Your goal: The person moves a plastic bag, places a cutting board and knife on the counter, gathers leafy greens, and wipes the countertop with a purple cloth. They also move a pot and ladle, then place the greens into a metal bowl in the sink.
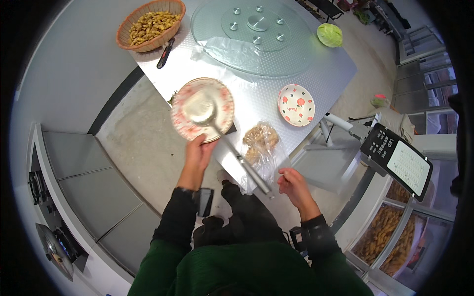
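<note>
My left hand (198, 155) is closed on the near rim of a round plate (180, 121) with a red-and-white pattern and a brown edge. A metal ladle (200, 107) lies across that plate, bowl on its face and long handle slanting over the rim toward my right side. Close to the handle's end is my right hand (295, 186), its fingers loosely bent and slightly apart, with nothing visible in them. Between the hands, at the table's near edge, sits a clear plastic bag (261, 153) of light brown lumpy food. Its exact kind I cannot tell.
On the metal table (247, 91) stand a fruit-patterned bowl (296, 105), a glass turntable (291, 54) with plastic film, a basket (123, 32) of yellowish-brown pieces, a black-handled tool (166, 53) and a cabbage (330, 35). A lamp (397, 160) juts in at right.
</note>
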The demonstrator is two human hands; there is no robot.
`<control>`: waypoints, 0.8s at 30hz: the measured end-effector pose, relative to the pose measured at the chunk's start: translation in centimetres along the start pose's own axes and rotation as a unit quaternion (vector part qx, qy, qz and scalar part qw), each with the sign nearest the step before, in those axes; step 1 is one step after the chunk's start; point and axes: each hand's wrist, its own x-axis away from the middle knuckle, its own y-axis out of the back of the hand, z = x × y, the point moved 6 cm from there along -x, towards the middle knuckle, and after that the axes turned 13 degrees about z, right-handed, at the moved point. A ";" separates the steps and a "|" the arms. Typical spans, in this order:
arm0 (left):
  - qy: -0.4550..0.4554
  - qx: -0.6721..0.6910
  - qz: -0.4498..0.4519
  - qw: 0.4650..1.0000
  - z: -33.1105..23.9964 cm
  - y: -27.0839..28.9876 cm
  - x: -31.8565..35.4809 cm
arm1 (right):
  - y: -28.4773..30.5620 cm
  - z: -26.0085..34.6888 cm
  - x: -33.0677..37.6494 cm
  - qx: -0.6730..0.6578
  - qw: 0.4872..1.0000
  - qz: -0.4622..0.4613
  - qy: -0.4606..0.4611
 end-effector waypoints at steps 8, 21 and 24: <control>0.098 -0.023 -0.047 0.994 11.0 -2.2 -10.2 | 3.8 0.7 0.4 -0.047 0.998 -0.045 0.005; 0.129 -0.061 -0.061 0.988 15.3 -0.5 -13.8 | 5.2 1.7 1.1 -0.049 0.995 -0.084 0.025; 0.176 -0.093 -0.068 0.978 14.5 -0.9 -13.4 | 4.6 1.9 0.7 -0.039 0.997 -0.068 0.025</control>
